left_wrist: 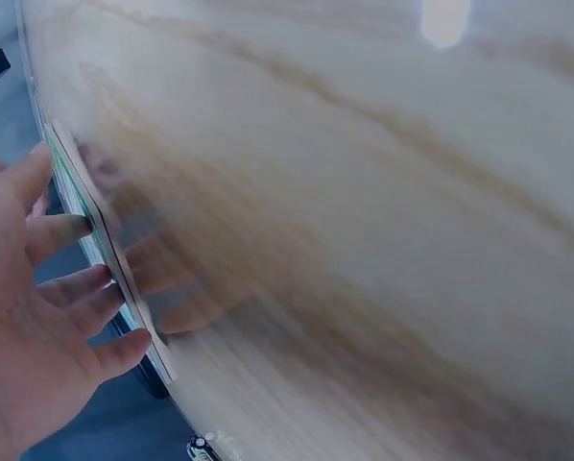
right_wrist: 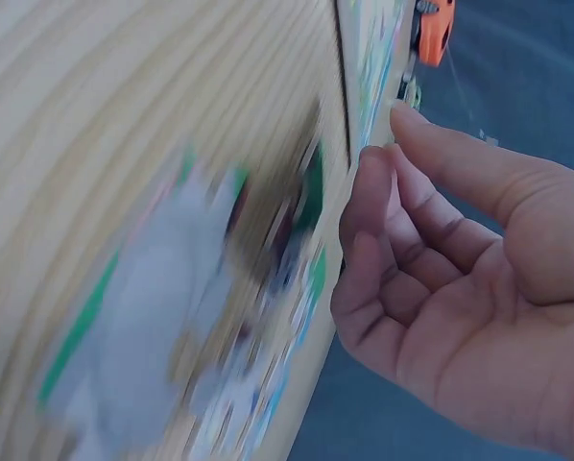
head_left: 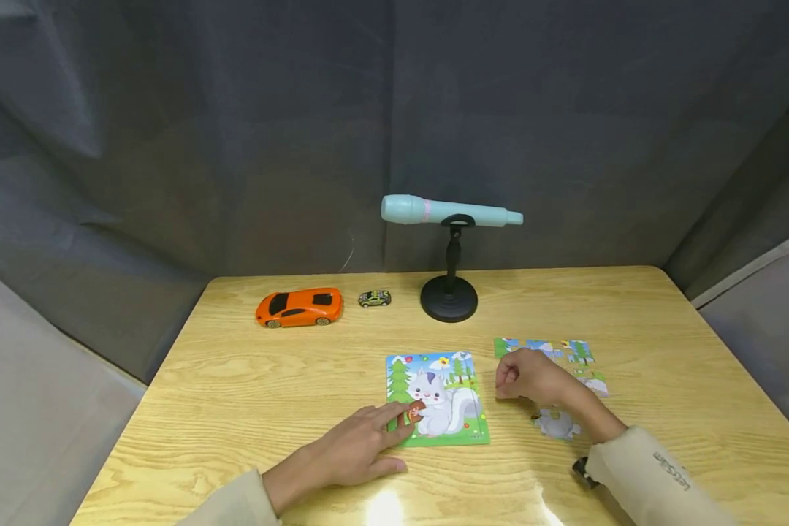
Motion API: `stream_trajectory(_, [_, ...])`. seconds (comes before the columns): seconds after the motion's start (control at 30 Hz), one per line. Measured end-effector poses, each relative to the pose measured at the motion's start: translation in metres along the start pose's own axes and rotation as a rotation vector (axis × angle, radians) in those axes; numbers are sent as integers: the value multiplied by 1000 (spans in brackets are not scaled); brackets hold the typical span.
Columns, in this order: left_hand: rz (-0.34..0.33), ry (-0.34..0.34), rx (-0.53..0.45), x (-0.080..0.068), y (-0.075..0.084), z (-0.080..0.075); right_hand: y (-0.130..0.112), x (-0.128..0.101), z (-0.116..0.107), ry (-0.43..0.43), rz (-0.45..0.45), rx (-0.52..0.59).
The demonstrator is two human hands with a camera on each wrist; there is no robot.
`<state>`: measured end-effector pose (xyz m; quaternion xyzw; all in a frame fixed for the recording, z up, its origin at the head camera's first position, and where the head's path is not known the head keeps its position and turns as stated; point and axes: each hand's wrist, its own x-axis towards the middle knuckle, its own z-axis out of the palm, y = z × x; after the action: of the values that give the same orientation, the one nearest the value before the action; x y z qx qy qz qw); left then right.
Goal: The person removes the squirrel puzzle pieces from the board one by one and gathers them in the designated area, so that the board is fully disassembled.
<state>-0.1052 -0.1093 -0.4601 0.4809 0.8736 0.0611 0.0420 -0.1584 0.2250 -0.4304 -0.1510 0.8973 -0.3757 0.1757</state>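
Observation:
A square picture board (head_left: 443,431) with a grey squirrel on it lies flat near the table's middle. My left hand (head_left: 361,443) rests over its left side, fingertips on the picture. From the left wrist view, the spread fingers of that hand (left_wrist: 47,298) reach along the board's edge (left_wrist: 124,274). Just right of the board, my right hand (head_left: 532,376) is held low with its fingers curled. The thumb and forefinger tips of this hand (right_wrist: 450,259) meet, and no object shows between them. Jigsaw pieces (head_left: 555,424) lie beneath and beyond the right hand, which partly hides them.
An orange toy car (head_left: 300,307) and a small patterned car (head_left: 375,298) sit along the back left. Behind the board, a light blue toy microphone (head_left: 460,212) lies across a black stand (head_left: 449,298). Grey cloth (head_left: 289,146) hangs behind the wooden table (head_left: 250,387).

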Motion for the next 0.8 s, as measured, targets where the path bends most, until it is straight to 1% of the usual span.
stream_trajectory(0.07, [-5, -6, -9, 0, 0, 0, -7, 6, 6, -3, 2, 15])
stream_trajectory(0.23, [-18, -29, -35, -1, -1, 0, -24, 19, 21, -25, -27, 5])
stream_trajectory(0.37, [-19, -42, -36, -1, -1, -1, -38, 29, 33, -51, -42, 2])
stream_trajectory(0.5, [-18, -44, -31, -1, -1, -2, -51, 38, 46, -81, -57, 12])
stream_trajectory(0.67, [-14, -37, -29, -2, 0, -2, -61, 43, 62, -130, -108, 23])
stream_trajectory(0.8, [-12, -30, -16, -2, 1, -1, -68, 46, 71, -139, -143, 19])
